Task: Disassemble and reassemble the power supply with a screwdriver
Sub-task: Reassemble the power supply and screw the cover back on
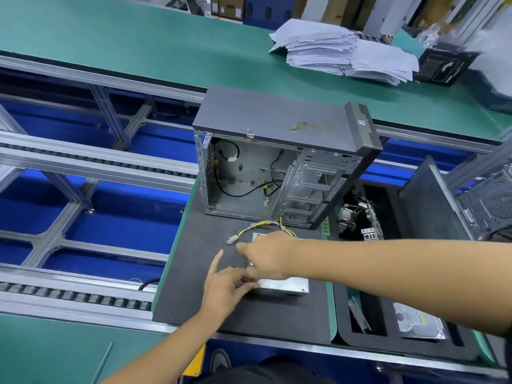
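Item one: power supply, a silver metal box lying flat on the dark mat of my surface, just in front of the open computer case. Its yellow and black cable bundle trails from its far end toward the case, ending in a white connector on the mat.

Item two: my left hand, its grip pinching the near-left corner of the power supply with thumb and fingers, index finger lifted clear; I judge it steadies the box.

Item three: my right hand, lying over the top of the power supply, fingers curled down at that same corner. Whether its grip holds anything small I cannot tell. No screwdriver shows in it.

Item four: the case, upright behind the power supply, side panel off, loose wires inside, the supply's bay vacant.

Item five: foam tray, right of the power supply, holding a hard drive and other parts.

Item six: paper stack, far beyond the case.
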